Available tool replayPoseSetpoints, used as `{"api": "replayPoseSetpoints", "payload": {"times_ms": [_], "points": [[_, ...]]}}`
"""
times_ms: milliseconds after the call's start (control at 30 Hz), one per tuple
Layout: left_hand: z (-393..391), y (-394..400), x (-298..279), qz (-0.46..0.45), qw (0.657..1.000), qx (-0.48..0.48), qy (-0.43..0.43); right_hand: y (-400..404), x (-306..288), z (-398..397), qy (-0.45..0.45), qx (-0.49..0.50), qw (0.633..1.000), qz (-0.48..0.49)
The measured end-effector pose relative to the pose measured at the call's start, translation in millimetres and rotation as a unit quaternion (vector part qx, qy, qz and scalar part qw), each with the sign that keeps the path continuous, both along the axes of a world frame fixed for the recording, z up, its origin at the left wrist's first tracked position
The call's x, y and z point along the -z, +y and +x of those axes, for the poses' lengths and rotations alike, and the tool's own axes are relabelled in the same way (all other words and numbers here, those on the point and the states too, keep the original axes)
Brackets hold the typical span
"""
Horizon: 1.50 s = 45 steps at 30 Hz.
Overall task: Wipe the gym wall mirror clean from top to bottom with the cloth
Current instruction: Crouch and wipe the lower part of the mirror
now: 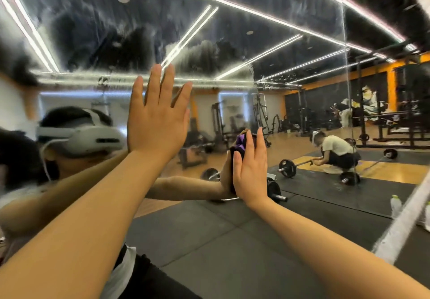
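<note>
Head view: two bare forearms reach up and forward to the glass, one from each lower corner of the frame.
Left hand (pixel 158 122): flat against the mirror (pixel 232 43), fingers (pixel 154 82) straight and spread wide, holding nothing; it sits higher on the glass than the other hand.
Right hand (pixel 252 170): palm toward the glass, fingers straight and close together, pressing the cloth against it.
Cloth (pixel 240 146): dark with a purple fold, bunched between the right palm and the mirror; it shows past the thumb side and just under the fingertips, the rest hidden by the hand.
Mirror edges: a vertical seam (pixel 346 70) runs down the glass well right of the right hand; a pale blurred strip (pixel 404 219) slants across the lower right corner.
Open room: bare glass lies above both hands, between them, and from the right hand out to the seam.
Glass surface: wet streaks and smears cover the upper part, above the left fingertips.
Writing: none can be read.
Reflection, near: the person's headset (pixel 81 136) just left of the left hand, and the mirrored arms.
Reflection, far: black floor mats (pixel 209 233), a barbell (pixel 288 168), another person (pixel 335 152) crouched over it, racks, a wall mural (pixel 370 103) and ceiling light strips (pixel 256 10).
Lower right edge: a plastic bottle (pixel 395 205) with a green cap.
</note>
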<state>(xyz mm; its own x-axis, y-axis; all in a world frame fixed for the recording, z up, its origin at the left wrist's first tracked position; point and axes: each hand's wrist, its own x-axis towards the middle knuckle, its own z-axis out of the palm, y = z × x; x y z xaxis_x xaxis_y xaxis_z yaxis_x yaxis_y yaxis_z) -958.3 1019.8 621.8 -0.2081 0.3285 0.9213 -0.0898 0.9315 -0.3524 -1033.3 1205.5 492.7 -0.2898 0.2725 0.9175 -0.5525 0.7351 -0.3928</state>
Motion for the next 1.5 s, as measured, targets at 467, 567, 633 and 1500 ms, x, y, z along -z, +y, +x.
{"api": "replayPoseSetpoints", "payload": {"times_ms": [467, 567, 633, 1500], "points": [[0, -1, 2, -0.014, 1.000, -0.005, -0.008, 2, -4, -12, 0.012, 0.032, 0.999, 0.010], [-3, 0, 0, -0.017, 1.000, 0.019, 0.007, 14, -4, -19, 0.043, 0.037, 0.997, 0.057], [-3, -1, 0, -0.017, 0.999, 0.025, 0.022, 26, -4, -26, 0.074, 0.033, 0.992, 0.098], [-72, 187, 21, 0.247, 0.960, -0.103, 0.081, 216, -82, -147, 0.242, -0.021, 0.914, 0.324]]}}
